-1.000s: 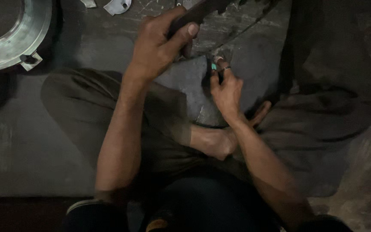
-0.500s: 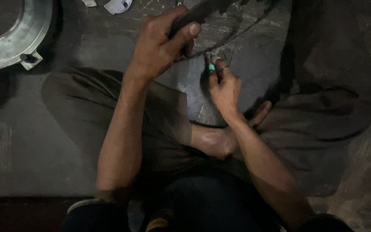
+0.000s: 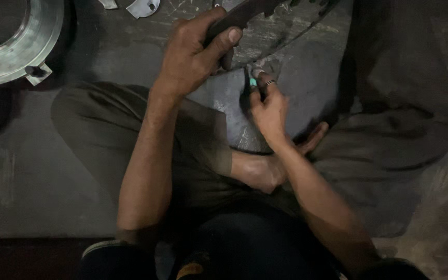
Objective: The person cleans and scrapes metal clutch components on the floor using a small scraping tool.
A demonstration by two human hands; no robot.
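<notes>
I sit cross-legged on the floor, and a dark round metal sheet (image 3: pixel 307 88) lies over my lap and bare foot (image 3: pixel 257 171). My left hand (image 3: pixel 195 54) is closed around a dark curved handle of a tool (image 3: pixel 250 10) that runs off toward the top edge. My right hand (image 3: pixel 268 106) rests on the sheet and pinches a small pen-like marker with a turquoise end (image 3: pixel 253 83), its tip against the metal. A ring shows on one right finger.
A large shiny metal ring (image 3: pixel 22 49) lies on the floor at the top left, with a small bracket (image 3: pixel 38 72) at its rim. Pale metal offcuts (image 3: pixel 142 7) lie near the top edge. Grey concrete floor surrounds my legs.
My right hand with the marker has slid a little up the sheet, closer to my left hand. The left hand keeps its grip on the handle.
</notes>
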